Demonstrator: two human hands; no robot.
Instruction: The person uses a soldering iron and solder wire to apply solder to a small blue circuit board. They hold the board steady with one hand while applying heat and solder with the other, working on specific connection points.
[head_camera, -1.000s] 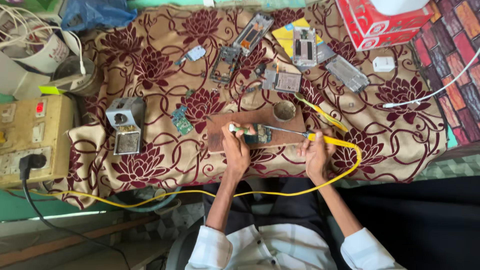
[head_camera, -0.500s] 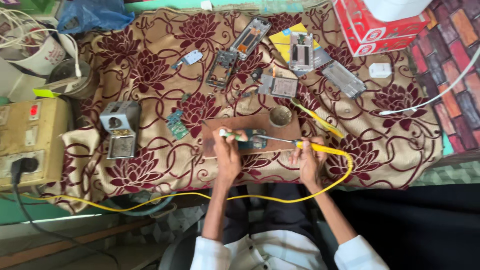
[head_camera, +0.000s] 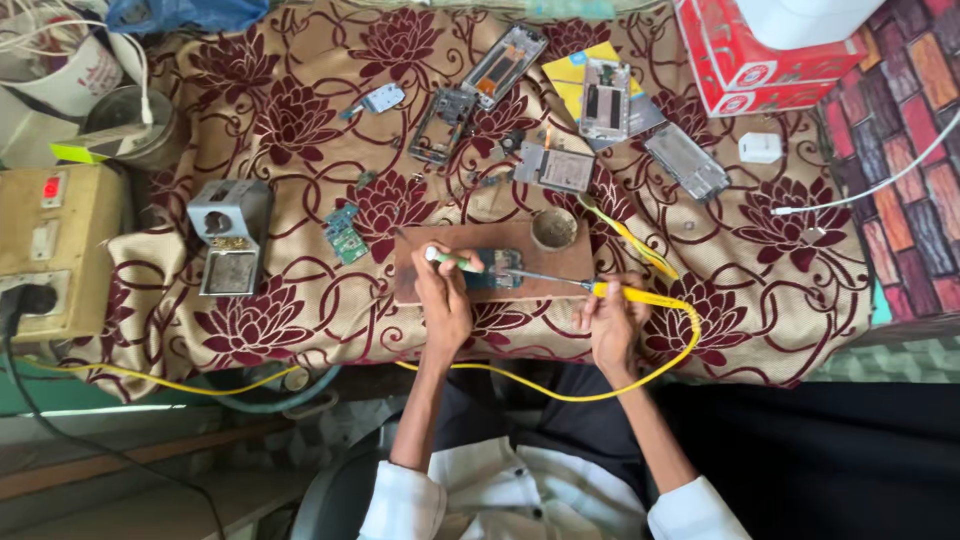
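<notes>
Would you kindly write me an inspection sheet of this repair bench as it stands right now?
Surface: floral cloth covers the bench; a wooden board lies at the front.
Job's things: circuit board on the wooden board, yellow-handled soldering iron tip at it.
Clutter: opened phone frames, small green board, metal stand, red box.
Hands: left hand holds a green-tipped tool; right hand grips the iron.
Cables: yellow cord loops across the lap; white cable at right.
Surroundings: beige power unit at left.
</notes>
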